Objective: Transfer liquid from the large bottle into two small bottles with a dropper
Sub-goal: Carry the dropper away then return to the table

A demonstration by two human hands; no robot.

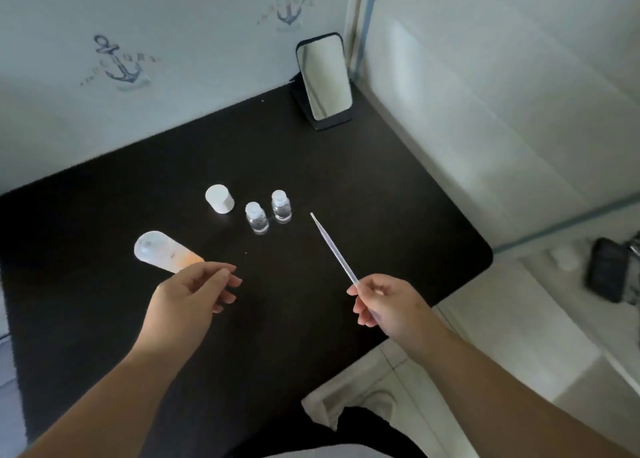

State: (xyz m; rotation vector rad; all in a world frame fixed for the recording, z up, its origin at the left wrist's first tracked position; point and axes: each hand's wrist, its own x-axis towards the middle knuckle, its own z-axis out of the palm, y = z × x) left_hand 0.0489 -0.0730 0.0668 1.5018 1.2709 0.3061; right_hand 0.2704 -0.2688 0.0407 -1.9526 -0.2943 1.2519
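Head view: your right hand (384,301) pinches the dropper (334,249), your left hand (194,293) hovers relaxed and empty

Near to far: the dropper's long axis runs up and left from your fingers, tip toward the two small bottles (270,211) standing side by side mid-table (381,187). The large bottle (166,251) stands just beyond your left hand, the nearer one; its white cap (219,198) sits farther back. Its label is blurred, and the wall's anchor lettering cannot be read
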